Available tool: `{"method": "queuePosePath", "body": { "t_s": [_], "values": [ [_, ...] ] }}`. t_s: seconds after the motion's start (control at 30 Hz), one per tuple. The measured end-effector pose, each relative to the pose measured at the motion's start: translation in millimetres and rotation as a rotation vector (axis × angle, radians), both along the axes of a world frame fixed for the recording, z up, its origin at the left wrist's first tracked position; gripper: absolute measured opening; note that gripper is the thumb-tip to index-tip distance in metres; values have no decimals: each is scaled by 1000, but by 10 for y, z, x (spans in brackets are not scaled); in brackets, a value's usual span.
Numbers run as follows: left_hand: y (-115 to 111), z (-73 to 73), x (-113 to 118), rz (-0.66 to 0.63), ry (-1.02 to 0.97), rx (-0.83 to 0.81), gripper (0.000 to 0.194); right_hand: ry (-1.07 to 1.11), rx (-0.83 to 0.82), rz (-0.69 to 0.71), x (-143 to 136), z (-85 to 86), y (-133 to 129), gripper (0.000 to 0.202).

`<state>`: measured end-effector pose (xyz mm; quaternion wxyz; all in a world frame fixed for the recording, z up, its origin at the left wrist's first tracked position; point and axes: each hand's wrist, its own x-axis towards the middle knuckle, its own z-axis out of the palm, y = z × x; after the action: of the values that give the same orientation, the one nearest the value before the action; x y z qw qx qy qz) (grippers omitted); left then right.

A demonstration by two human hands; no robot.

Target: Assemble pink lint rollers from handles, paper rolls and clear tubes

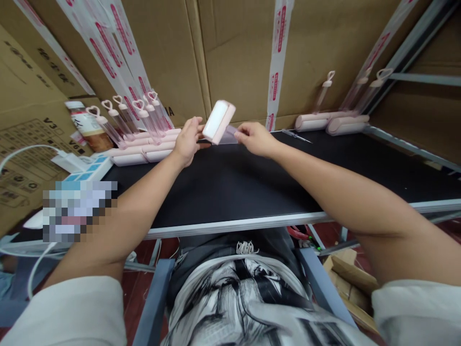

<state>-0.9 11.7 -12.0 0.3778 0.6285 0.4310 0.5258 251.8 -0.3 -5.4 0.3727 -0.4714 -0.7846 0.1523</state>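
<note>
A pale pink-and-white block-shaped head point(218, 122) with a clear handle point(229, 135) is lifted above the black tabletop, tilted. My right hand point(256, 138) pinches the clear handle from the right; its far end is hidden by the fingers. Just left of the head is my left hand point(189, 140), fingers apart and curved toward it; whether they touch it I cannot tell. Beyond my left hand, several similar pink pieces point(130, 157) lie in rows, their clear handles with heart-shaped loops standing up. More such pieces point(346, 126) stand at the back right.
A thin screwdriver-like tool point(297, 136) lies near the back edge of the black table point(230, 187). At the left are a drink bottle point(86, 125), a power strip point(90, 169) with cables and a blurred-out item point(77, 211). Cardboard point(237, 57) walls the back; metal framing point(425, 77) borders the right.
</note>
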Motion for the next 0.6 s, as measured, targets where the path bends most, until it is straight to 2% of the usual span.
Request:
{"method": "queuePosePath", "body": {
  "t_s": [0.07,0.13,0.2,0.27,0.37,0.47,0.6],
  "values": [
    [30,-81,43,99,228,110,59,182,46,-98,48,-51,147,17],
    [49,-160,107,174,598,208,64,340,28,-145,92,-106,282,22],
    [86,-204,195,162,946,262,73,440,-26,-136,126,-161,386,41],
    [172,-194,300,127,1125,287,76,487,-53,-84,139,-201,441,49],
    [379,-114,452,166,1160,277,81,537,-50,-8,112,-195,415,37],
    [528,-51,537,167,1179,180,86,592,-53,35,59,-87,290,26],
    [502,-62,502,200,1151,122,74,554,-13,94,45,114,97,34]
  ]
}}
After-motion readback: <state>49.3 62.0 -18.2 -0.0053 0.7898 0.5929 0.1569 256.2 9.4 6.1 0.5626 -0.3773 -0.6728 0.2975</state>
